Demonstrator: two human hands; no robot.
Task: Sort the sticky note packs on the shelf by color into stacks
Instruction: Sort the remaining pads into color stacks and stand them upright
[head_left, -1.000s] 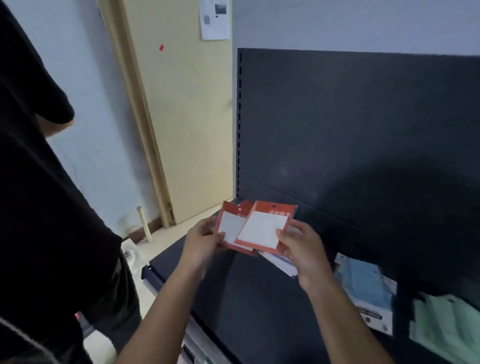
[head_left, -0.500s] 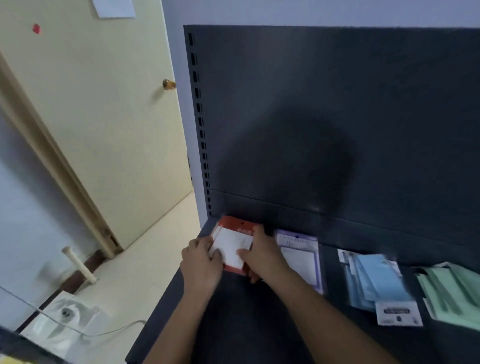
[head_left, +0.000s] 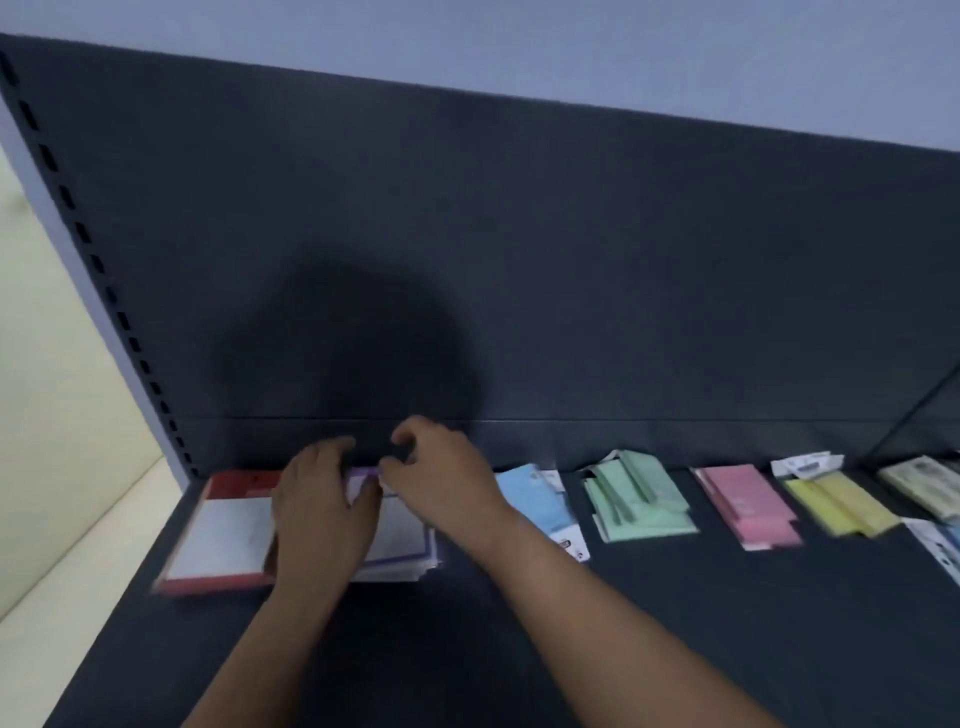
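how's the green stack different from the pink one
The green stack is fanned out, its packs askew; the pink stack is neater, its packs roughly parallel. The green stack spreads wider than the pink stack. Both lie flat on the dark shelf, side by side.

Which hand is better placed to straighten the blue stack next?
Right, probably. The right hand sits next to the blue stack. The left hand lies farther left, over the purple stack, beside the red stack.
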